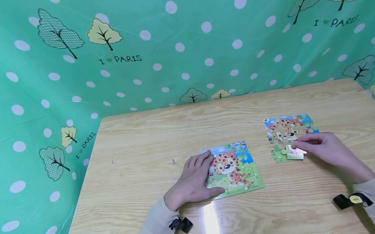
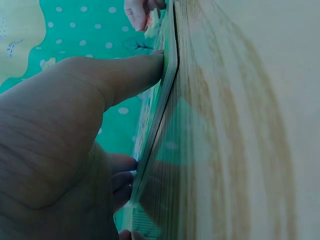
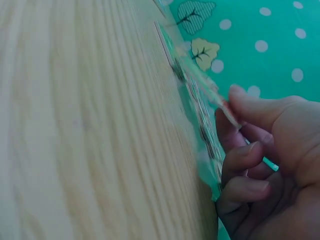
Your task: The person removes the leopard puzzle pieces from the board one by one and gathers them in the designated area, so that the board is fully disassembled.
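Flat on the table lies a finished-looking leopard jigsaw puzzle (image 1: 237,175). My left hand (image 1: 193,181) rests on its left side, fingers towards the upper edge and thumb near the lower one. In the left wrist view the thumb (image 2: 125,75) lies over the board's edge (image 2: 170,65). Further right is a second leopard puzzle (image 1: 286,127) made of loose-fitting pieces. My right hand (image 1: 325,149) pinches a puzzle piece (image 1: 294,153) between thumb and fingers at this puzzle's lower edge. The right wrist view shows that piece (image 3: 212,95) tilted above the others.
Both puzzles lie on a light wooden table (image 1: 140,150). A green dotted curtain (image 1: 175,48) with printed trees hangs behind and beside it. A small dark speck (image 1: 173,161) shows left of the leopard board.
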Tool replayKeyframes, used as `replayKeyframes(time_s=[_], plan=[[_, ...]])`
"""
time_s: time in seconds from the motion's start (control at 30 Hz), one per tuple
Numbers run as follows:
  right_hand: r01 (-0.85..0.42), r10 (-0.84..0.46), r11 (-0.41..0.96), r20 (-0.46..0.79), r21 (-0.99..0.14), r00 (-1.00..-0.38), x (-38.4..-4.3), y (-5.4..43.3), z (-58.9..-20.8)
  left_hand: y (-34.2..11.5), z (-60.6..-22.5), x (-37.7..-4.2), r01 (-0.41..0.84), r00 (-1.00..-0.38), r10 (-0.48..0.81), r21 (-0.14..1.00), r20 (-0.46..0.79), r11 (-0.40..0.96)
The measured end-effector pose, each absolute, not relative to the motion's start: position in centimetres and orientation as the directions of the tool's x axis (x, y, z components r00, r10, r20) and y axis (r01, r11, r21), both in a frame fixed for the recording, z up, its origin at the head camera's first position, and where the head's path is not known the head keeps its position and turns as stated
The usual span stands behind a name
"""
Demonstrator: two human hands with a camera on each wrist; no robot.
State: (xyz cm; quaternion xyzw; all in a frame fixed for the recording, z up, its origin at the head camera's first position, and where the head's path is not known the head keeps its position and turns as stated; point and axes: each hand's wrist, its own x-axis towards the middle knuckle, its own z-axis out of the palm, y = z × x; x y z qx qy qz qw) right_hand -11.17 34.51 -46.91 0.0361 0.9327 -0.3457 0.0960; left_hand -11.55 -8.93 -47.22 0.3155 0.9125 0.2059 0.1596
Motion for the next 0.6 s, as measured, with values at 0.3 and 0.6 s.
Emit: replayKeyframes(time_s=[0.3,0.6], plan=[[0.135,0.034,0.806,-0.182,-0.576,-0.983,-11.0,35.8,-47.4,-9.0,-47.1,-11.5,0.499,-0.755,0.637,0.494,-0.155,0.712],[0.105,0.039,0.795,-0.123,-0.597,-0.992,-10.8,35.5,-47.6,-9.0,-47.0,-11.4,0.495,-0.755,0.637,0.501,-0.158,0.71]])
